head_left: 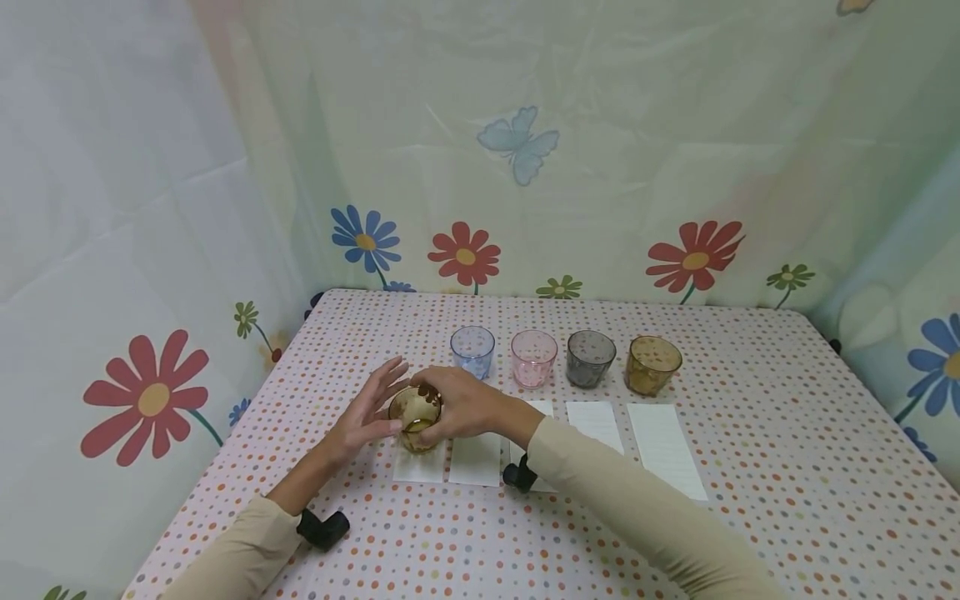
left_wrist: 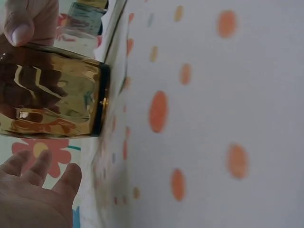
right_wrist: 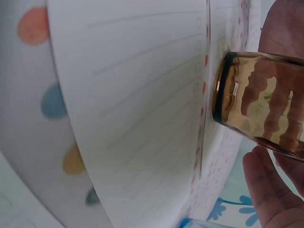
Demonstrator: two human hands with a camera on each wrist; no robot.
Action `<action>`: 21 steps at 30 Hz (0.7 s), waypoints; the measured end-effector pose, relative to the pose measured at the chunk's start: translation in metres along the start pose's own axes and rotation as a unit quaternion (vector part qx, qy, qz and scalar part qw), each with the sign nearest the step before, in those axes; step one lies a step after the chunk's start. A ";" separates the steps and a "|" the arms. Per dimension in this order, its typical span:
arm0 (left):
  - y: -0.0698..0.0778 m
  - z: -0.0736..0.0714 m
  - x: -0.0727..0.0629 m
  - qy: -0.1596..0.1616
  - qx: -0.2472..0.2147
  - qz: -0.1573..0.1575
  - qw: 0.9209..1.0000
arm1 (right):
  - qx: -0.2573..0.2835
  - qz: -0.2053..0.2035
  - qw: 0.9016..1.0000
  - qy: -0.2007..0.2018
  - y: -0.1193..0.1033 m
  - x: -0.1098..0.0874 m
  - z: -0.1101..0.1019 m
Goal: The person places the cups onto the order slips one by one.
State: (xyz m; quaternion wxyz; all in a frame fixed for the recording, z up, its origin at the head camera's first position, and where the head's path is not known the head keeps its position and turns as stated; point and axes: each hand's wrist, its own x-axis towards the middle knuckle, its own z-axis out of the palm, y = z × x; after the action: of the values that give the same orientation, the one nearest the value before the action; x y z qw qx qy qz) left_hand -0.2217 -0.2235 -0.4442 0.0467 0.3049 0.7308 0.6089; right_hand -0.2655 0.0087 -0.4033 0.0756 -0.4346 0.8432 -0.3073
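An amber drinking glass (head_left: 415, 408) is upright over the leftmost white paper sheet (head_left: 417, 471). My right hand (head_left: 465, 404) grips it from the right, with the thumb on the near side. My left hand (head_left: 367, 418) is beside the glass on its left, fingers loosely spread. In the left wrist view, left-hand fingers (left_wrist: 38, 180) stand apart from the glass (left_wrist: 52, 95). Whether the left thumb touches it, I cannot tell. The glass base (right_wrist: 223, 88) is close to the table surface in the right wrist view; any small gap is unclear.
Behind the sheets stand a blue glass (head_left: 472, 350), a pink glass (head_left: 534, 360), a grey glass (head_left: 590, 360) and a brown glass (head_left: 652, 365) in a row. More white sheets (head_left: 666, 450) lie on the dotted tablecloth (head_left: 787, 467). Flowered curtains (head_left: 600, 208) surround the table.
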 end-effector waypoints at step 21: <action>0.002 0.014 0.017 0.008 -0.026 0.033 0.999 | -0.014 -0.039 0.993 0.110 0.018 -0.013 -0.042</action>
State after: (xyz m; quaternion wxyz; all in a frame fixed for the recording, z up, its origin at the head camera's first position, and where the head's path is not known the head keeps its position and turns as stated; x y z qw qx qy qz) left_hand -0.2287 -0.2033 -0.4410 0.0286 0.3227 0.7049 0.6310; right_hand -0.2866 0.0453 -0.3818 -0.0362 -0.4319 0.8328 -0.3445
